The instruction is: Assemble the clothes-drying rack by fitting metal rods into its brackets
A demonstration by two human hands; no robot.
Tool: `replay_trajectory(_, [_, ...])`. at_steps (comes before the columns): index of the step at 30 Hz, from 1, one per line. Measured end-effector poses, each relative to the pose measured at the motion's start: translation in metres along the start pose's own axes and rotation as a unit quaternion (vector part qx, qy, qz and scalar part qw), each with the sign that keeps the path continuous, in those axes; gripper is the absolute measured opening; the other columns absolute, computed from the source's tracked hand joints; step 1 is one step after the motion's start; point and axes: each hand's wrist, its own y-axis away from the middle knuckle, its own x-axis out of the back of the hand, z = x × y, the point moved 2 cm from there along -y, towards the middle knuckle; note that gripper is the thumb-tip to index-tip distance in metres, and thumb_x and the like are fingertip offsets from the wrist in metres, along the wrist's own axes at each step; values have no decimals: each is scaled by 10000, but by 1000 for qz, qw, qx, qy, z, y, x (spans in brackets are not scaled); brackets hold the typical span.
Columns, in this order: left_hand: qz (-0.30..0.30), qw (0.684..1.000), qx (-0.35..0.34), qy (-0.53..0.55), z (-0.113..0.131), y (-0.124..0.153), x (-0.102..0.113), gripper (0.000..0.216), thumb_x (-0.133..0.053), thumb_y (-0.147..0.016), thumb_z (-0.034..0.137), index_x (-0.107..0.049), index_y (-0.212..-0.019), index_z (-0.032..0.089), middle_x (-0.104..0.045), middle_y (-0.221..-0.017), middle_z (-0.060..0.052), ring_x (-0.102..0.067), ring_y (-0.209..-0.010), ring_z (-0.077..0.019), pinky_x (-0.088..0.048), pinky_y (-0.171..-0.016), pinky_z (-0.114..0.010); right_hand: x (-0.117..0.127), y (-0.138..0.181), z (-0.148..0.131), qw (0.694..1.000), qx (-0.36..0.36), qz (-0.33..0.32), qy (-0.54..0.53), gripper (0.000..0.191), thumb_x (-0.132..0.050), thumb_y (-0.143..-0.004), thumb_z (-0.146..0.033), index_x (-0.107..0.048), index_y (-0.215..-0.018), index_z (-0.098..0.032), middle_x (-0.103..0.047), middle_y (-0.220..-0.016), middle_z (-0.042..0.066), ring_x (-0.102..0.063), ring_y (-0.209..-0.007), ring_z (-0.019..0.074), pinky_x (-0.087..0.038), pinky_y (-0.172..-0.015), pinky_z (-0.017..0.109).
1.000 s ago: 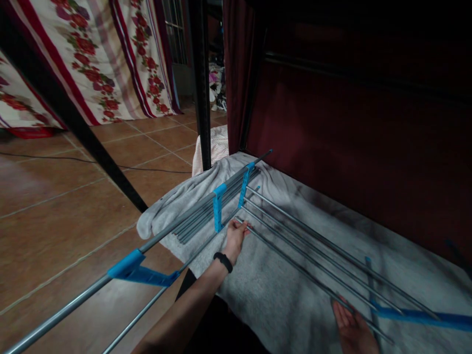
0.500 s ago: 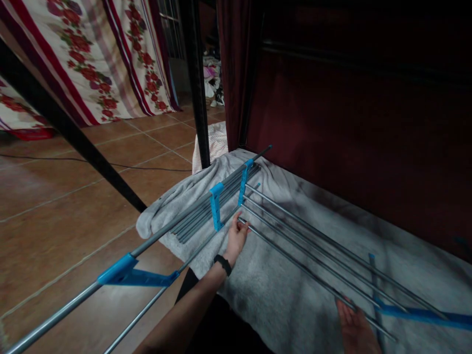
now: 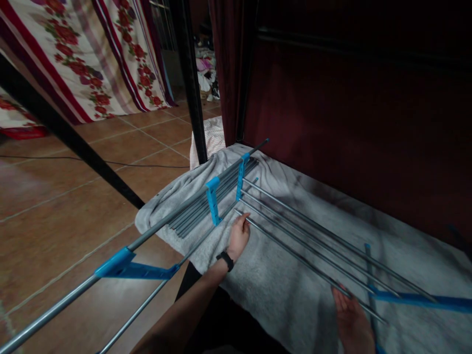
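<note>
My left hand (image 3: 239,236), with a dark band on its wrist, pinches a thin grey metal rod (image 3: 291,251) close to its left end. That end lies just below a blue plastic bracket (image 3: 240,181), apart from its lowest holes as far as I can see. Under the rod's right part is my right hand (image 3: 352,317), palm up, fingers curled round it. Several similar rods (image 3: 313,228) run from the bracket to a blue plastic piece (image 3: 416,299) at the right. Another blue bracket (image 3: 213,201) joins the long frame tubes (image 3: 158,231).
A grey blanket (image 3: 265,285) lies beneath the frame, with a bundle of loose rods (image 3: 184,223) on it. Black metal posts (image 3: 190,83) stand at the left. A dark red cloth (image 3: 332,132) hangs behind. A cable (image 3: 92,160) crosses the tiled floor (image 3: 92,196).
The left fingers have slid slightly right along the rod, so its left end now shows past them. Both hands keep the rod. The whole view has shifted a little.
</note>
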Motion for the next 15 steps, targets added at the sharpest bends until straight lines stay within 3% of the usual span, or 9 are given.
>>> replay_trajectory(5, [-44,990,-70,-115,1,8,-4,472,-546,-832,29,-718,-1214,247,-620,-1070,-98,-594,-1058,-248,-444,-1091,-406,-5,4,-3,1000,5,-15,-4,166,-781,-745,-365,-735,-855,-251,-756,-965,-19,-691,-1090,163,-440,-1176,380])
replay_trajectory(9, [-70,973,-111,-192,-3,12,-6,548,-496,-846,49,-662,-1324,259,-592,-1156,-115,-584,-1100,-248,-469,-1073,-412,-6,10,-3,999,26,-19,10,164,-761,-750,-375,-738,-871,-266,-758,-1005,7,-678,-1147,213,-450,-1170,457])
replay_trajectory(15, [-72,915,-177,-357,-6,15,-10,671,-491,-845,44,-518,-1482,256,-520,-1418,-164,-437,-1413,-322,-336,-1199,-542,-8,12,-3,999,27,-18,2,211,-772,-757,-413,-737,-893,-255,-753,-1008,8,-667,-1159,211,-422,-1195,467])
